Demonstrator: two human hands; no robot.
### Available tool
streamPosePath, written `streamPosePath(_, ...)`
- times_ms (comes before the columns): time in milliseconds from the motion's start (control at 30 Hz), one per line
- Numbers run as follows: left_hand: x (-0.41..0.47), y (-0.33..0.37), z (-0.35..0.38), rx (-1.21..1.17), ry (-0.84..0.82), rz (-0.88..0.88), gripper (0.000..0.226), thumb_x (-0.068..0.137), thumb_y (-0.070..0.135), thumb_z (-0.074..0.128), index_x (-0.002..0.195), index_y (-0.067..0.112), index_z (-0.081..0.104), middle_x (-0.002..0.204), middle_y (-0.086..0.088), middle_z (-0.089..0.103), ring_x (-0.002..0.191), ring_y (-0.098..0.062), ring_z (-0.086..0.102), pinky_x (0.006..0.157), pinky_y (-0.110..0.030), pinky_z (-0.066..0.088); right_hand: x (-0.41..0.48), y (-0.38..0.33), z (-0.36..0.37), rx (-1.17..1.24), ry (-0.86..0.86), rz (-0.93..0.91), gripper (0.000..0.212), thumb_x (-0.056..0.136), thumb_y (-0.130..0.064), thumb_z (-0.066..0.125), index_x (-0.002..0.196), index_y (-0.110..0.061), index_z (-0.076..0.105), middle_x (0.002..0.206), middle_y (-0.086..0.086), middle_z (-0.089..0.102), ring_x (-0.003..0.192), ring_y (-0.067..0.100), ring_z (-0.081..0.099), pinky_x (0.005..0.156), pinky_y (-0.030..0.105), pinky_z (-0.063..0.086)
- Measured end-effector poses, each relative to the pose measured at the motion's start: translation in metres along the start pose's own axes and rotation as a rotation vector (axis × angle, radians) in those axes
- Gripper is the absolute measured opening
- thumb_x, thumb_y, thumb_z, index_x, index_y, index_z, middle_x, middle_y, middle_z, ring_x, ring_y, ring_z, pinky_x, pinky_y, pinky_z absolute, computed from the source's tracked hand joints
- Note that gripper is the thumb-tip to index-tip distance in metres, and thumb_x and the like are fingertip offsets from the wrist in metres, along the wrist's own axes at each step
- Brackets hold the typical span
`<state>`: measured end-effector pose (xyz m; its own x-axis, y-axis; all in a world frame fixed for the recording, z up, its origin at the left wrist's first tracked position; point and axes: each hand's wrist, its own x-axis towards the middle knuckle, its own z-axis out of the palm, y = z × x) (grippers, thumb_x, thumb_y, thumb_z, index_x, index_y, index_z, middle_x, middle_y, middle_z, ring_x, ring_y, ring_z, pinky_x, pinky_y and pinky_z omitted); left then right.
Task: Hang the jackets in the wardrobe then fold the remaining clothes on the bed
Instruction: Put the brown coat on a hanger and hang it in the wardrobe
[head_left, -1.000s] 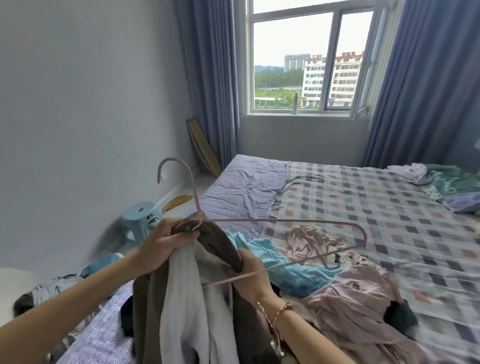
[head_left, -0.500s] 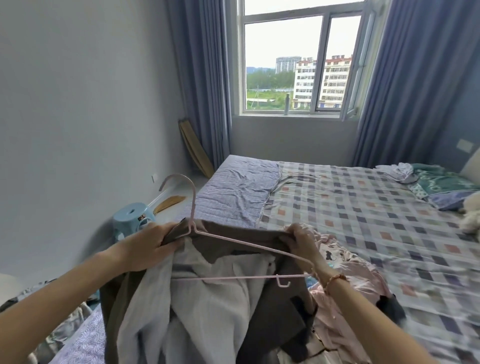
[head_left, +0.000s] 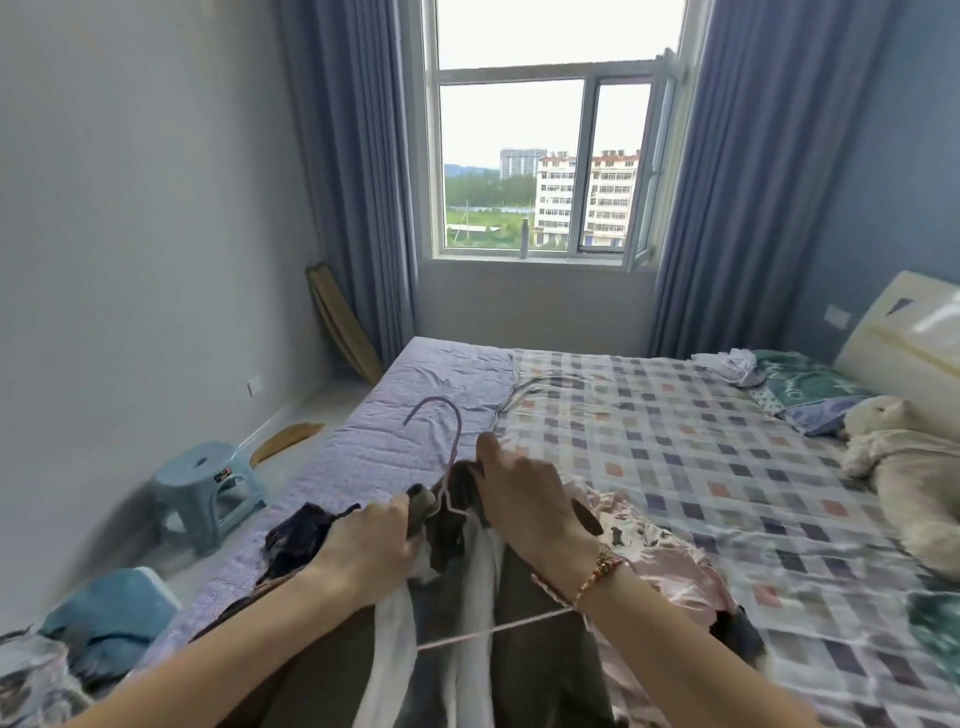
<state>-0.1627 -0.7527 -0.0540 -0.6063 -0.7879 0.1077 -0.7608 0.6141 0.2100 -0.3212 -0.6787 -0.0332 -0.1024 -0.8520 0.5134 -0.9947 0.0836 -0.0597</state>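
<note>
Both hands hold the brown-grey jacket (head_left: 540, 670) at its collar over the near edge of the bed (head_left: 675, 467): the left hand (head_left: 363, 551) curls tight around a bunched fold, and the right hand (head_left: 530, 509) clamps the cloth on the other side of the hanger's neck. The thin pink wire hanger (head_left: 458, 431) sits inside the jacket, its rounded hook upright and 1 straight bar crossing the smooth white lining. A crumpled, glossy pink garment (head_left: 665, 561) lies just beside it on the checked sheet.
</note>
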Motion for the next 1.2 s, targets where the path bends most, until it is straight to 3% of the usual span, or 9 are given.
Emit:
streamPosePath(100, -0.002, 0.001, -0.024, -0.089, 0.204, 0.027, 0.023, 0.095, 0.033, 0.046, 0.104, 0.013, 0.051, 0.087, -0.001, 0.059, 0.078, -0.019, 0.059, 0.067, -0.024, 0.04, -0.002, -0.005, -0.021, 0.018, 0.086, 0.015, 0.038, 0.068, -0.019, 0.082, 0.086, -0.011, 0.048, 0.051, -0.004, 0.055, 0.034, 0.011, 0.051, 0.034, 0.018, 0.027)
streamPosePath(200, -0.003, 0.0, -0.049, -0.058, 0.41, 0.053, 0.026, 0.093, 0.029, 0.051, 0.109, 0.01, 0.056, 0.094, -0.007, 0.063, 0.085, -0.024, 0.062, 0.073, -0.028, 0.044, 0.003, 0.012, -0.049, 0.097, 0.057, 0.203, 0.022, 0.097, -0.028, 0.047, 0.108, -0.009, 0.046, 0.088, 0.008, 0.066, 0.075, 0.028, 0.065, 0.063, 0.034, 0.05)
streamPosePath(367, 0.0, 0.033, -0.087, 0.009, 0.396, 0.126, 0.022, 0.096, 0.034, 0.045, 0.107, 0.015, 0.05, 0.091, 0.001, 0.059, 0.083, -0.02, 0.062, 0.066, -0.021, 0.038, 0.007, 0.028, -0.079, 0.05, 0.06, 0.235, 0.023, 0.1, -0.026, 0.037, 0.114, -0.009, 0.047, 0.1, 0.011, 0.066, 0.088, 0.029, 0.064, 0.077, 0.038, 0.052)
streamPosePath(501, 0.003, 0.053, -0.116, -0.012, 0.456, 0.21, 0.022, 0.096, 0.035, 0.043, 0.107, 0.017, 0.049, 0.068, 0.012, 0.047, 0.058, -0.008, 0.047, 0.048, -0.007, 0.027, 0.019, 0.027, -0.109, 0.013, 0.145, 0.269, 0.022, 0.1, -0.024, 0.038, 0.111, -0.009, 0.049, 0.098, 0.012, 0.067, 0.087, 0.03, 0.065, 0.078, 0.039, 0.053)
streamPosePath(634, -0.001, 0.076, -0.144, -0.084, 0.505, 0.293, 0.02, 0.094, 0.033, 0.047, 0.104, 0.016, 0.05, 0.063, 0.019, 0.04, 0.052, 0.0, 0.041, 0.047, -0.009, 0.024, 0.022, 0.003, -0.163, 0.361, 0.215, 0.19, 0.014, 0.096, -0.023, 0.051, 0.104, -0.011, 0.05, 0.09, 0.005, 0.064, 0.072, 0.013, 0.06, 0.066, 0.015, 0.05)
streamPosePath(767, -0.005, 0.085, -0.183, -0.297, 0.545, 0.311, 0.008, 0.089, 0.019, 0.059, 0.088, 0.016, 0.052, 0.063, 0.012, 0.049, 0.055, 0.0, 0.046, 0.046, -0.01, 0.037, 0.014, 0.023, -0.239, 0.832, -0.169, 0.132, 0.026, 0.088, -0.027, 0.061, 0.113, -0.026, 0.053, 0.092, -0.011, 0.062, 0.077, 0.001, 0.064, 0.065, 0.011, 0.052)
streamPosePath(934, 0.007, 0.1, -0.205, -0.441, 0.63, 0.374, 0.014, 0.084, 0.009, 0.064, 0.079, 0.012, 0.052, 0.059, 0.007, 0.05, 0.055, -0.006, 0.047, 0.055, -0.002, 0.038, 0.028, 0.085, -0.252, 0.123, -0.149, 0.142, 0.037, 0.077, -0.049, 0.066, 0.101, -0.022, 0.07, 0.107, 0.006, 0.058, 0.106, 0.021, 0.049, 0.096, 0.043, 0.041)
streamPosePath(1068, 0.027, 0.118, -0.21, -0.488, 0.601, 0.452, 0.013, 0.084, 0.01, 0.065, 0.078, 0.015, 0.054, 0.061, 0.006, 0.052, 0.055, -0.007, 0.048, 0.049, -0.01, 0.037, 0.008, 0.104, -0.258, 0.266, -0.356, 0.286, 0.032, 0.083, -0.035, 0.067, 0.102, -0.01, 0.07, 0.091, 0.006, 0.069, 0.081, 0.018, 0.065, 0.08, 0.03, 0.055)
streamPosePath(1201, 0.039, 0.139, -0.208, -0.416, 0.501, 0.571, 0.01, 0.088, 0.018, 0.058, 0.079, 0.018, 0.053, 0.065, 0.008, 0.053, 0.06, -0.009, 0.052, 0.053, -0.02, 0.032, -0.025, 0.117, -0.247, 0.188, -0.231, 0.298, 0.026, 0.088, -0.022, 0.063, 0.068, -0.006, 0.064, 0.056, -0.003, 0.05, 0.05, 0.004, 0.044, 0.055, 0.015, 0.034)
